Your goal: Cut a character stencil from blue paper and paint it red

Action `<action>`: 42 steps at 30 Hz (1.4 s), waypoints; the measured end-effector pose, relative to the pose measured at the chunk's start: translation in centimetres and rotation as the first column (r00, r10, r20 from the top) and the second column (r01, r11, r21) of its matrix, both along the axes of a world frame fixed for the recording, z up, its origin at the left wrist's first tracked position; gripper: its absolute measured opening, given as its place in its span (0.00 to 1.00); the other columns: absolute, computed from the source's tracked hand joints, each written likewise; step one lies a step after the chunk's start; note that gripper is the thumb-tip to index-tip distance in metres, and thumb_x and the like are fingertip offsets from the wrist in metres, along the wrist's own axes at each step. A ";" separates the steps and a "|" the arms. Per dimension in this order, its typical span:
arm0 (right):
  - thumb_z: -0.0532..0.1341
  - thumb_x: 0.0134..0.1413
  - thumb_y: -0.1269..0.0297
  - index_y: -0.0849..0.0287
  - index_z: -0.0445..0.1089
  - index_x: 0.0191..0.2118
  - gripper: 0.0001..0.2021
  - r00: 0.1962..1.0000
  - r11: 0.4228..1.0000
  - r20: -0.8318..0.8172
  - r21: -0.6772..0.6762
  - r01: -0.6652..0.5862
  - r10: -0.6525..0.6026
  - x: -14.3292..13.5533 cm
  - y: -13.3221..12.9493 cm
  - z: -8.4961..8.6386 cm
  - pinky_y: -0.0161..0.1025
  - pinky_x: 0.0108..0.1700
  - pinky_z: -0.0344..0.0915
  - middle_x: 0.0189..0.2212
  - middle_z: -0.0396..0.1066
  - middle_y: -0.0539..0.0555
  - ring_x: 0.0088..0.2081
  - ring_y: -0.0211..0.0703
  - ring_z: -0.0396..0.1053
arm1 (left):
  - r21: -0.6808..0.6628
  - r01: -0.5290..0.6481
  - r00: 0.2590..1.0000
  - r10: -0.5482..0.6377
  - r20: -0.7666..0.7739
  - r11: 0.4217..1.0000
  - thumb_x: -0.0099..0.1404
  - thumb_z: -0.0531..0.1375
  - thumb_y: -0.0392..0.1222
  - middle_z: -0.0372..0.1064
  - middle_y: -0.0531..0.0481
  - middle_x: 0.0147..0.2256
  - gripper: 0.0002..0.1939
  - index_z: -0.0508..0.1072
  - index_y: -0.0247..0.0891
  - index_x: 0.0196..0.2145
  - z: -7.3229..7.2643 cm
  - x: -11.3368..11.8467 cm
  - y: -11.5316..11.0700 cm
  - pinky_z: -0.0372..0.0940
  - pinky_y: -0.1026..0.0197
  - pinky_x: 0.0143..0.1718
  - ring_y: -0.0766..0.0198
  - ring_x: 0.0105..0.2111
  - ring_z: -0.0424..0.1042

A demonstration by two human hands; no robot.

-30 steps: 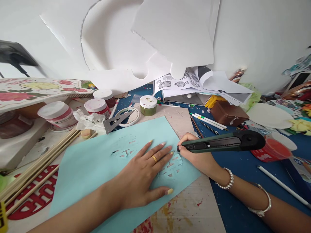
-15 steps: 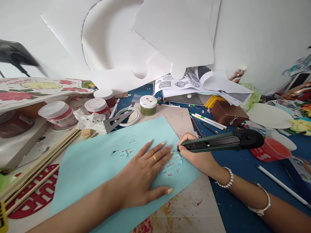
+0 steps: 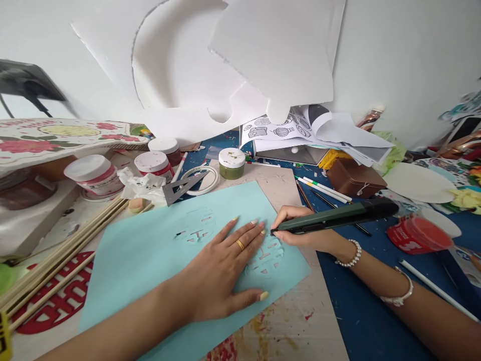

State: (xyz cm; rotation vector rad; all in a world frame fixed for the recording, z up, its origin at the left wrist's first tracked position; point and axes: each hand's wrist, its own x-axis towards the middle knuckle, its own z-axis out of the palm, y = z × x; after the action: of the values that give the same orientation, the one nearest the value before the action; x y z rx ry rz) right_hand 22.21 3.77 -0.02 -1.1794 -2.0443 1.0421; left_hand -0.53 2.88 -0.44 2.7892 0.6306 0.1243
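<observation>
Head cam here: nearest is a paint-stained board (image 3: 300, 321) on the blue desk (image 3: 356, 316), with a light blue paper sheet (image 3: 131, 265) lying partly over it. Left of the sheet, a red cutout (image 3: 73, 293) with some wooden sticks (image 3: 67, 245) across it. Left hand (image 3: 221, 271) is spread flat on the sheet, fingertips just beside the right one of two slit-cut patches. Right hand (image 3: 300, 228) is pinching a dark green utility knife (image 3: 338, 215) over the sheet's right part; can't tell if the blade's touching. Just past the sheet's far edge, a gray set square (image 3: 191, 183) overlaps a white tape roll (image 3: 215, 183), then a green paint jar (image 3: 232, 168). Way beyond the sheet: printed drawings (image 3: 270, 131) and big white boards (image 3: 278, 55).
</observation>
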 end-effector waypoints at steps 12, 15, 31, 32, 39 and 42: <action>0.58 0.46 0.73 0.63 0.69 0.32 0.04 0.983 0.985 -0.074 -0.025 -0.169 0.167 0.1 0.8 -0.5 0.29 0.25 0.60 0.26 0.69 0.51 0.26 0.33 0.65 | -0.008 0.000 1.000 0.000 -0.016 1.000 0.62 0.44 0.60 0.30 0.43 0.60 0.38 0.39 0.32 0.60 0.0 0.1 0.1 0.26 0.51 0.58 0.56 0.59 0.35; 0.59 0.47 0.73 0.63 0.69 0.32 0.04 0.981 0.983 -0.079 -0.015 -0.182 0.180 0.2 0.8 -0.6 0.29 0.26 0.61 0.27 0.70 0.51 0.26 0.33 0.65 | -0.008 0.002 1.000 -0.002 -0.016 1.000 0.62 0.44 0.61 0.31 0.44 0.60 0.38 0.39 0.32 0.60 0.0 0.1 0.1 0.26 0.50 0.58 0.56 0.59 0.35; 0.58 0.48 0.72 0.62 0.68 0.32 0.04 0.972 0.974 -0.089 -0.044 -0.221 0.216 0.2 0.9 -0.4 0.30 0.27 0.62 0.27 0.69 0.51 0.27 0.34 0.66 | -0.013 -0.002 1.000 0.002 0.007 1.000 0.62 0.45 0.60 0.33 0.43 0.60 0.38 0.40 0.33 0.60 0.0 0.1 0.1 0.28 0.50 0.58 0.55 0.59 0.37; 0.58 0.48 0.72 0.62 0.68 0.32 0.04 0.972 0.973 -0.084 -0.045 -0.225 0.220 0.2 0.9 -0.4 0.30 0.27 0.62 0.27 0.69 0.51 0.27 0.34 0.66 | -0.010 -0.001 1.000 0.001 0.009 1.000 0.62 0.45 0.60 0.33 0.44 0.60 0.38 0.40 0.33 0.60 0.0 0.1 0.1 0.28 0.50 0.58 0.55 0.59 0.37; 0.58 0.47 0.72 0.63 0.68 0.32 0.04 0.979 0.979 -0.012 -0.026 -0.203 0.203 0.5 1.1 -0.2 0.30 0.25 0.60 0.26 0.68 0.52 0.25 0.33 0.64 | -0.007 0.007 1.000 -0.007 -0.008 1.000 0.62 0.46 0.60 0.32 0.44 0.60 0.37 0.40 0.34 0.60 0.1 0.2 0.1 0.28 0.50 0.58 0.55 0.59 0.36; 0.58 0.47 0.72 0.63 0.68 0.32 0.04 0.978 0.977 0.001 -0.037 -0.209 0.209 0.7 1.1 -0.1 0.30 0.24 0.59 0.25 0.68 0.51 0.24 0.33 0.63 | -0.012 0.006 1.000 -0.006 0.000 1.000 0.62 0.46 0.60 0.33 0.45 0.60 0.37 0.40 0.35 0.60 0.2 0.2 0.1 0.29 0.49 0.58 0.55 0.59 0.37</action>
State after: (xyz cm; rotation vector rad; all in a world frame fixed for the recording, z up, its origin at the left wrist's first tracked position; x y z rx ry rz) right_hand 22.88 4.82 -0.15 -1.0012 -2.1982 1.1807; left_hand -0.35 3.02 -0.24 2.7798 0.6208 0.1194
